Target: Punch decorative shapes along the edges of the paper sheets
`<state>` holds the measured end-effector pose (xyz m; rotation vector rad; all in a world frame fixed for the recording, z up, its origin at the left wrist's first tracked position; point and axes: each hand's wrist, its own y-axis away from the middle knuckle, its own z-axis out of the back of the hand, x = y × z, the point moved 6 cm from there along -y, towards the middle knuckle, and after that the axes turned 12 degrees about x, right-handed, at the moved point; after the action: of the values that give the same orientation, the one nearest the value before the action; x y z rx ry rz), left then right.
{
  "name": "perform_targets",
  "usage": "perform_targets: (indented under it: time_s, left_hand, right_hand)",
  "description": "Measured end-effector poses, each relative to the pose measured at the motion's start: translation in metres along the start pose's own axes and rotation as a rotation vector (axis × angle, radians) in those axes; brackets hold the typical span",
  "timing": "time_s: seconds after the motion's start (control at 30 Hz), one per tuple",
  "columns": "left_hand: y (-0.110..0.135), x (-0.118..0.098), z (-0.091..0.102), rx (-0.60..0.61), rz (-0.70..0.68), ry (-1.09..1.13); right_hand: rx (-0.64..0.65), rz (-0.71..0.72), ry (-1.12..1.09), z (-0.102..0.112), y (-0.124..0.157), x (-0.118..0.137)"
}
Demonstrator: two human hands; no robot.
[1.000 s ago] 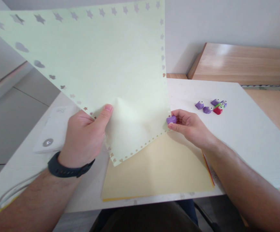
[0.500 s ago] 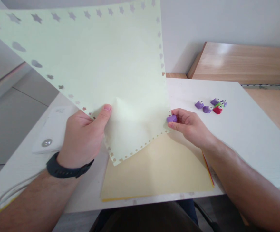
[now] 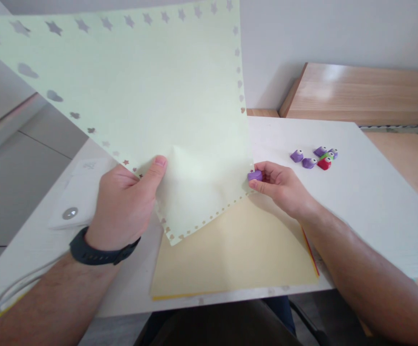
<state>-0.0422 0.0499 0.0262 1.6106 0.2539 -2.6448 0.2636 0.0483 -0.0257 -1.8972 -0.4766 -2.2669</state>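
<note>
The left hand (image 3: pixel 124 206) grips the raised pale green paper sheet (image 3: pixel 122 81) between thumb and fingers, its star-punched edge hanging over the yellow paper (image 3: pixel 230 259); the right hand (image 3: pixel 281 185) pinches a small purple craft punch (image 3: pixel 255 176) narrowly, perhaps touching the sheet's edge; the yellow paper lies on the white tabletop (image 3: pixel 374 202); beyond the yellow paper, further punches (image 3: pixel 309 162), purple and red, sit clustered.

No words or numbers can be read; the small printed mark (image 3: pixel 89 166) on the white device (image 3: pixel 79 192) is too blurred to make out.
</note>
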Motion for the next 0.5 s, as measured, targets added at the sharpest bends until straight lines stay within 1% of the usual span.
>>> perform_targets:
  time_s: [0.17,0.33,0.5]
  left_hand:
    - [0.0002,-0.0013,0.0005,-0.001,-0.018,0.005]
    - [0.001,0.0,0.0011,-0.018,-0.015,0.0]
    - [-0.0003,0.0062,0.0014,-0.026,-0.016,0.005]
  right_hand:
    - [0.025,0.001,0.054,0.0009,0.0027,0.0007]
    - [0.024,0.015,0.044,0.0033,0.0043,0.0026]
    - [0.007,0.026,0.025,0.0062,0.0052,0.0042]
